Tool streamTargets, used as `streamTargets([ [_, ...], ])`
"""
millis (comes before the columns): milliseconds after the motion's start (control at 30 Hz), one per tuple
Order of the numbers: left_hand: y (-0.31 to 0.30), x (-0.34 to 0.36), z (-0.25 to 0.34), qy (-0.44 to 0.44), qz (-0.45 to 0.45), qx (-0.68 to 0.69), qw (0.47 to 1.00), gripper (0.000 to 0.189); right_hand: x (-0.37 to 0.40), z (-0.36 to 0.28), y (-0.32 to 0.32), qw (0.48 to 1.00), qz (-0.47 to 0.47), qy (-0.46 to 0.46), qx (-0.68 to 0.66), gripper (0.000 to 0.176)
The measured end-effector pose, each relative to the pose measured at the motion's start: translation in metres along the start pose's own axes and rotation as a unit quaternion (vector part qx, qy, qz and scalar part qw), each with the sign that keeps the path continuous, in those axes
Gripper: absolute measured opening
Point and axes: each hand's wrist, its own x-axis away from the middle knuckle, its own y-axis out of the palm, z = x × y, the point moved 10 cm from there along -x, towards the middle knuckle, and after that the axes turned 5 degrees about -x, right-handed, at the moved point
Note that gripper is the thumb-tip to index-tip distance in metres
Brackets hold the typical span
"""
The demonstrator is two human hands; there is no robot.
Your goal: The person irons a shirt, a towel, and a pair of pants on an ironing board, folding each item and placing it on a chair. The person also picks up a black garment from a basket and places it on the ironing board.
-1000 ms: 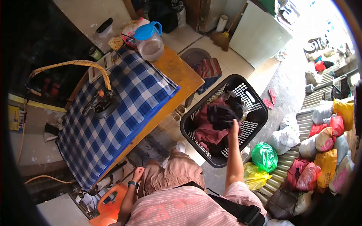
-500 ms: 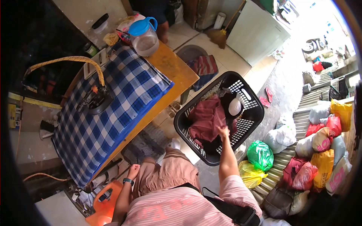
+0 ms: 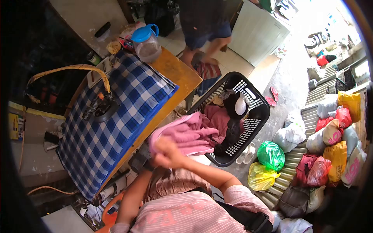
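Note:
A pink cloth (image 3: 186,134) stretches from my hands into the black laundry basket (image 3: 261,116). My right hand (image 3: 169,151) is closed on its near end, somewhat blurred. My left hand (image 3: 157,160) is right beside it, partly covered, and its fingers cannot be made out. Inside the basket lie a darker mauve cloth (image 3: 217,118) and a black item with a white patch (image 3: 240,106). To the left, an iron (image 3: 105,110) with a yellow cord rests on the blue checked cloth (image 3: 132,93) over the table.
A blue-lidded pitcher (image 3: 147,46) stands on the wooden table's far end (image 3: 182,73). Beyond it, a person (image 3: 204,27) is near a cabinet (image 3: 258,37). Several filled plastic bags, including a green one (image 3: 271,155), lie at the right. Pink slippers (image 3: 272,97) are on the floor.
My right hand has moved from the basket toward my body, drawing out the pink cloth. My left hand has risen to meet it. The other person has stepped further into view.

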Motion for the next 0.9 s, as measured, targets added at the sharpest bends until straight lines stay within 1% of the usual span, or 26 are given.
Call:
streamTargets([
  [33, 0.004, -0.011, 0.006, 0.003, -0.016, 0.019, 1.000, 0.050, 0.008, -0.004, 0.026, 0.997, -0.064, 0.006, -0.030, 0.013],
  [67, 0.005, -0.019, 0.001, -0.054, 0.001, -0.092, 0.994, 0.050, 0.014, -0.012, 0.040, 0.997, -0.065, -0.038, 0.027, 0.018],
  [100, 0.003, -0.025, -0.001, -0.083, 0.009, -0.179, 0.980, 0.050, 0.017, -0.023, 0.050, 0.991, -0.067, -0.082, 0.084, 0.024],
  [133, -0.004, -0.025, 0.006, -0.097, 0.020, -0.242, 0.965, 0.050, 0.020, -0.026, 0.052, 0.990, -0.072, -0.085, 0.088, 0.024],
  [200, -0.026, -0.021, 0.027, -0.100, 0.053, -0.329, 0.938, 0.049, 0.023, -0.037, 0.029, 0.972, 0.016, -0.084, 0.217, 0.038],
  [233, -0.040, -0.017, 0.040, -0.097, 0.072, -0.363, 0.924, 0.049, 0.042, -0.047, 0.021, 0.929, 0.084, -0.180, 0.314, 0.054],
  [267, -0.056, -0.010, 0.053, -0.096, 0.091, -0.397, 0.908, 0.049, 0.053, -0.037, 0.002, 0.898, 0.181, -0.192, 0.353, 0.056],
  [300, -0.075, -0.002, 0.067, -0.091, 0.113, -0.432, 0.890, 0.049, 0.061, -0.036, -0.017, 0.857, 0.275, -0.203, 0.386, 0.058],
  [367, -0.112, 0.019, 0.103, -0.081, 0.166, -0.506, 0.842, 0.049, 0.050, 0.007, -0.047, 0.863, 0.252, 0.006, 0.438, 0.052],
  [433, -0.146, 0.042, 0.135, -0.073, 0.209, -0.582, 0.783, 0.049, 0.058, 0.078, -0.056, 0.898, 0.116, 0.063, 0.419, 0.044],
  [500, -0.174, 0.057, 0.168, -0.057, 0.240, -0.656, 0.713, 0.049, 0.070, 0.113, -0.061, 0.866, 0.138, 0.105, 0.468, 0.036],
  [533, -0.186, 0.065, 0.182, -0.050, 0.253, -0.670, 0.696, 0.049, 0.079, 0.137, -0.067, 0.874, 0.175, 0.137, 0.431, 0.032],
  [567, -0.197, 0.065, 0.198, -0.039, 0.265, -0.682, 0.680, 0.049, 0.075, 0.137, -0.062, 0.874, 0.175, 0.132, 0.435, 0.032],
  [600, -0.197, 0.060, 0.240, 0.016, 0.306, -0.570, 0.762, 0.041, 0.073, 0.130, -0.068, 0.859, 0.218, 0.136, 0.443, 0.035],
  [633, -0.192, 0.051, 0.279, 0.022, 0.308, -0.567, 0.764, 0.041, 0.074, 0.124, -0.076, 0.843, 0.259, 0.141, 0.450, 0.037],
  [667, -0.175, 0.047, 0.332, 0.090, 0.303, -0.654, 0.687, 0.043, 0.075, 0.128, -0.084, 0.821, 0.264, 0.138, 0.488, 0.040],
  [700, -0.164, 0.049, 0.366, 0.150, 0.292, -0.734, 0.595, 0.047, 0.080, 0.140, -0.096, 0.800, 0.265, 0.137, 0.521, 0.042],
  [767, -0.205, 0.064, 0.387, 0.182, 0.331, -0.649, 0.661, 0.058, 0.096, 0.182, -0.146, 0.768, 0.254, 0.255, 0.529, 0.042],
  [800, -0.244, 0.070, 0.379, 0.171, 0.345, -0.558, 0.736, 0.058, 0.081, 0.138, -0.147, 0.759, 0.270, 0.259, 0.533, 0.032],
  [833, -0.278, 0.075, 0.371, 0.162, 0.353, -0.455, 0.801, 0.058, 0.069, 0.121, -0.169, 0.775, 0.310, 0.204, 0.511, 0.028],
  [867, -0.289, 0.077, 0.380, 0.162, 0.355, -0.455, 0.800, 0.058, 0.047, 0.082, -0.176, 0.677, 0.317, 0.095, 0.658, 0.030],
  [900, -0.294, 0.077, 0.391, 0.162, 0.367, -0.512, 0.760, 0.053, 0.034, 0.076, -0.213, 0.645, 0.321, 0.234, 0.652, 0.033],
])
